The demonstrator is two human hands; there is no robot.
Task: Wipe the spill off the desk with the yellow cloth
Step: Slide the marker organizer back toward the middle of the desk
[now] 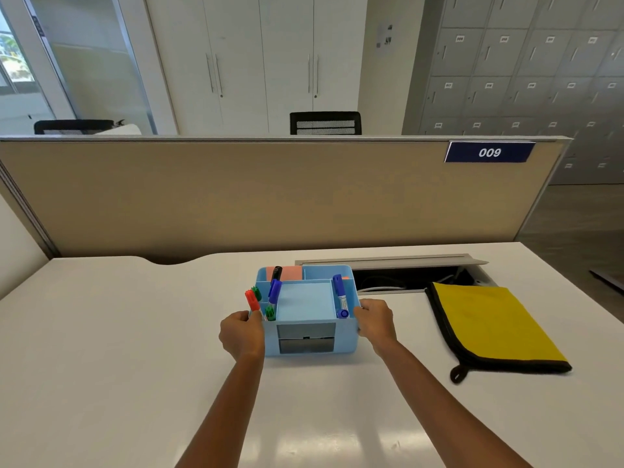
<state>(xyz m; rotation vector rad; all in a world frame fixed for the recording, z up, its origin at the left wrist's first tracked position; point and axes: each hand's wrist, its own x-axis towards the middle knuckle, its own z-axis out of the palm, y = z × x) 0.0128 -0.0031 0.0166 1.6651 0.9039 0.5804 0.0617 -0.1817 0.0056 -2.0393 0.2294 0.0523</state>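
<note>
A folded yellow cloth (491,324) with a black border lies flat on the white desk (118,349), to the right of my hands. A light blue desk organizer (309,332) with several coloured markers stands in the middle of the desk. My left hand (241,334) grips its left side and my right hand (374,324) grips its right side. No spill shows on the desk surface from here.
An open cable tray (405,282) with a raised grey lid sits in the desk behind the organizer and cloth. A beige partition (270,197) with a "009" label closes off the back. The desk's right edge runs just beyond the cloth.
</note>
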